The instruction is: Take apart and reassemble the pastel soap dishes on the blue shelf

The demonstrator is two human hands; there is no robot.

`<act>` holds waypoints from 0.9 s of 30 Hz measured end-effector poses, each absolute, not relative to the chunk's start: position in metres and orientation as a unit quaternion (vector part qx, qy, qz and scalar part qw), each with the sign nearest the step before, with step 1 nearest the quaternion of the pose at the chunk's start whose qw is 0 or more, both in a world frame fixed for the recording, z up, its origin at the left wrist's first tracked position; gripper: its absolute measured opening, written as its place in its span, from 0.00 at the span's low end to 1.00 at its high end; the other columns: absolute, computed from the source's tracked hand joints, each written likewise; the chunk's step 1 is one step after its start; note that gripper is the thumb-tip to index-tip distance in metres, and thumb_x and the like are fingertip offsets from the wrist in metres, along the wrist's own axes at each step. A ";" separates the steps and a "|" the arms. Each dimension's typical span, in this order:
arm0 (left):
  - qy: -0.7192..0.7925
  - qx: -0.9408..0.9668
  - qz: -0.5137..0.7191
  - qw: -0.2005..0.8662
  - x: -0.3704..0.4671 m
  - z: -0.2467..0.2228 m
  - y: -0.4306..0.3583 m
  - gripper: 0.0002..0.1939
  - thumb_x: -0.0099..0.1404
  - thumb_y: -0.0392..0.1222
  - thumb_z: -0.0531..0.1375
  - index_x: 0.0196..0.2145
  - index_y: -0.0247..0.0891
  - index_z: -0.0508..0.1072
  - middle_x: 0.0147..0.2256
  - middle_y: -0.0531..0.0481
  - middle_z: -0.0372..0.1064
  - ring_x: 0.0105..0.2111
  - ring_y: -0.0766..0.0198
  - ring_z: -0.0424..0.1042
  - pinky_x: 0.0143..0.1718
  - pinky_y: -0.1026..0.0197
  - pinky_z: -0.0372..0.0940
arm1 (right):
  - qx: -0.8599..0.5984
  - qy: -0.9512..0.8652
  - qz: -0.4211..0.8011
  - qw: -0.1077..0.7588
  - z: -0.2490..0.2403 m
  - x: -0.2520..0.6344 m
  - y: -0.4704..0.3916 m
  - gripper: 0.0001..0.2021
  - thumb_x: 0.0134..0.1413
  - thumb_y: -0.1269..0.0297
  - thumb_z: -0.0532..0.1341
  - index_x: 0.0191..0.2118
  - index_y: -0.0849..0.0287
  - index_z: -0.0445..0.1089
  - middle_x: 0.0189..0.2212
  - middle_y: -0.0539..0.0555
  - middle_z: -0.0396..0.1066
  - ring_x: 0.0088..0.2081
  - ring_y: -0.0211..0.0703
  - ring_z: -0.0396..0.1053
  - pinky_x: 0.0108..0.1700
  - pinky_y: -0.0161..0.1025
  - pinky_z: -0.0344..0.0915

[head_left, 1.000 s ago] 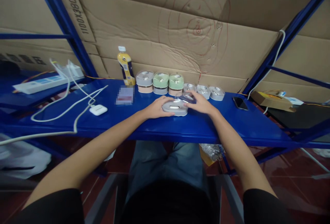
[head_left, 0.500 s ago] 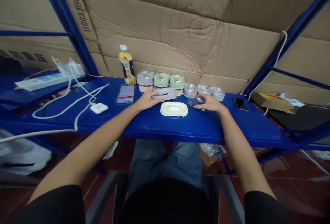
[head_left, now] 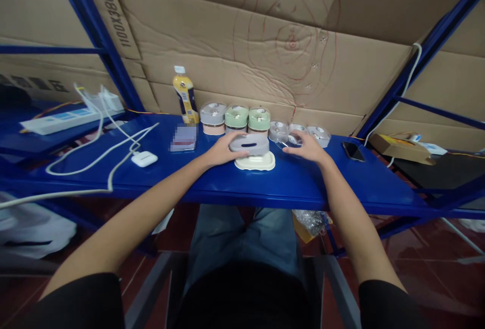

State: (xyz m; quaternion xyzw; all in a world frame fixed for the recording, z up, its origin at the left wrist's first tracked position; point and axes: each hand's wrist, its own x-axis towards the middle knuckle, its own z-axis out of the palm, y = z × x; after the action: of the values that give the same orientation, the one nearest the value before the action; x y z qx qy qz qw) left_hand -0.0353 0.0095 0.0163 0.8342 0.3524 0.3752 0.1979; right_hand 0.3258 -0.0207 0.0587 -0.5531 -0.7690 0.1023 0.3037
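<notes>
My left hand (head_left: 223, 151) grips a grey oval cover with a slot (head_left: 257, 143), thumb in front and fingers at its left end. The cover is tilted just above and behind a cream oval tray (head_left: 255, 163) on the table, hiding its rear edge. To the right, my right hand (head_left: 305, 147) curls around a clear plastic lid (head_left: 281, 143), its fingers partly hiding it. Behind the hands stand boxes with clear tops: a grey one (head_left: 212, 114), green ones (head_left: 237, 116), and several small round ones (head_left: 319, 137).
A yellow drink bottle (head_left: 185, 96) and a phone with a blurred screen (head_left: 184, 138) stand and lie at left. Nearer are a white earphone case (head_left: 144, 158) and a looped cable (head_left: 109, 170). A dark phone (head_left: 353, 151) lies at right. Cardboard (head_left: 189, 26) backs the blue table (head_left: 212, 187).
My left hand has brought the grey cover right and forward, up to the cream tray. My right hand has raised the clear lid slightly and tilted it.
</notes>
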 end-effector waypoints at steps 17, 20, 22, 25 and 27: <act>0.298 0.860 0.347 0.226 0.000 0.004 -0.007 0.67 0.50 0.61 0.80 0.77 0.40 0.53 0.73 0.28 0.62 0.71 0.27 0.67 0.70 0.31 0.64 | -0.339 -0.888 0.114 0.288 0.047 0.256 -0.030 0.40 0.56 0.43 0.75 0.70 0.54 0.74 0.60 0.63 0.78 0.60 0.63 0.77 0.65 0.60 0.71; 0.290 0.861 0.352 0.224 0.001 0.004 -0.007 0.69 0.49 0.60 0.80 0.78 0.40 0.51 0.73 0.28 0.61 0.71 0.26 0.66 0.70 0.30 0.64 | -0.332 -0.893 0.105 0.284 0.047 0.258 -0.030 0.39 0.57 0.43 0.74 0.70 0.52 0.74 0.60 0.62 0.77 0.59 0.62 0.77 0.65 0.60 0.70; 0.283 0.863 0.356 0.219 0.002 0.003 -0.007 0.71 0.49 0.60 0.81 0.79 0.39 0.49 0.74 0.26 0.60 0.72 0.26 0.64 0.71 0.29 0.63 | -0.336 -0.895 0.097 0.275 0.047 0.257 -0.029 0.38 0.57 0.42 0.74 0.70 0.52 0.74 0.58 0.62 0.77 0.56 0.61 0.77 0.63 0.59 0.71; 0.275 0.867 0.358 0.210 0.003 0.000 -0.007 0.71 0.50 0.60 0.81 0.79 0.39 0.49 0.75 0.26 0.58 0.73 0.27 0.63 0.73 0.29 0.60 | -0.356 -0.900 0.082 0.239 0.048 0.254 -0.031 0.40 0.58 0.42 0.74 0.71 0.52 0.73 0.53 0.61 0.76 0.53 0.61 0.78 0.60 0.59 0.72; 0.272 0.870 0.356 0.208 0.003 -0.001 -0.006 0.69 0.50 0.60 0.81 0.79 0.39 0.51 0.75 0.27 0.59 0.73 0.27 0.63 0.73 0.29 0.61 | -0.368 -0.901 0.077 0.219 0.047 0.253 -0.032 0.40 0.60 0.41 0.74 0.73 0.52 0.71 0.53 0.62 0.76 0.53 0.62 0.77 0.60 0.60 0.73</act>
State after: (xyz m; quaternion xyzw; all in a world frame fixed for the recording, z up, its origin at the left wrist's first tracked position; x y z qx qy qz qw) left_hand 0.0031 -0.0058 -0.0013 0.8696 0.2721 0.3560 0.2076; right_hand 0.2531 -0.0316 0.0468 -0.3677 -0.9006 0.0765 0.2186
